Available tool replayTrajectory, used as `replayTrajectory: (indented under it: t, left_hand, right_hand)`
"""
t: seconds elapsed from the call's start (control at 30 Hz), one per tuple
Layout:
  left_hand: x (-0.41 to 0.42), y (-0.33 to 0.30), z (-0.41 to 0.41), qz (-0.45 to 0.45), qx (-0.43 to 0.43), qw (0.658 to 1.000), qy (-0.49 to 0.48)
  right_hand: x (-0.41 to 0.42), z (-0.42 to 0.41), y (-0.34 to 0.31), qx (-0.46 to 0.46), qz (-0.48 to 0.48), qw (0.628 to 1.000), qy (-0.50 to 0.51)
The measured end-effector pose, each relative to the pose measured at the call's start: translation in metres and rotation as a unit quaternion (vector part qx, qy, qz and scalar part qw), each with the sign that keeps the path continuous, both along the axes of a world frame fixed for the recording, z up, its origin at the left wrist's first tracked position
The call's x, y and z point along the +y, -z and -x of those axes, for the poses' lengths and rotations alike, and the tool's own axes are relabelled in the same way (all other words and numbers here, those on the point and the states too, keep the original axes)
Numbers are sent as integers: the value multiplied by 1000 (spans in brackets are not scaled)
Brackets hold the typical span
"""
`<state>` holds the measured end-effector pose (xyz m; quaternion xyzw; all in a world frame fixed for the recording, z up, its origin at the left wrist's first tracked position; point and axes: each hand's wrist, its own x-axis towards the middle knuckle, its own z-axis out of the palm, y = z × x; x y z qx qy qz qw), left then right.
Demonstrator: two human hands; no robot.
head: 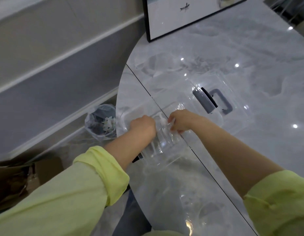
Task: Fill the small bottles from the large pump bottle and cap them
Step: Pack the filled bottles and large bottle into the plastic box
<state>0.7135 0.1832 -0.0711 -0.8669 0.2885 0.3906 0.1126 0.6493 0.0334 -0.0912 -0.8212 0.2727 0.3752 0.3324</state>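
The clear pump bottle (162, 128) stands in a clear tray at the near left edge of the marble surface (249, 74), between both hands. It looks light, stiff and slick; best held round the body. Left hand (143, 126) is curled beside it, grip unclear; right hand (180, 120) pinches something small and clear near the pump head.

left hand (143, 126): fist-closed, arm extended | right hand (181, 121): fingers curled, pinching

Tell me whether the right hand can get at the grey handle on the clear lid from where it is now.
Probably yes. The right hand is busy at the pump bottle, but the grey handle on the clear lid lies just beyond it on the marble table, with nothing visible between them.
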Motion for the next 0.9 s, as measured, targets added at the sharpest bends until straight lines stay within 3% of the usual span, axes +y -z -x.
replayTrajectory:
  t: [0.23,0.43,0.63,0.9]
  left_hand:
    - [7,-1,6,59,-38,993,92]
    - [12,-3,9,10,-88,978,186]
    - [16,-8,1,-13,-75,982,170]
    - [21,-19,-5,67,-34,990,123]
  right_hand:
    - [5,8,-2,-14,19,999,23]
    - [6,12,-3,-6,-55,997,57]
    - [8,15,-9,9,-165,979,119]
    - [9,16,-26,-29,-109,989,100]
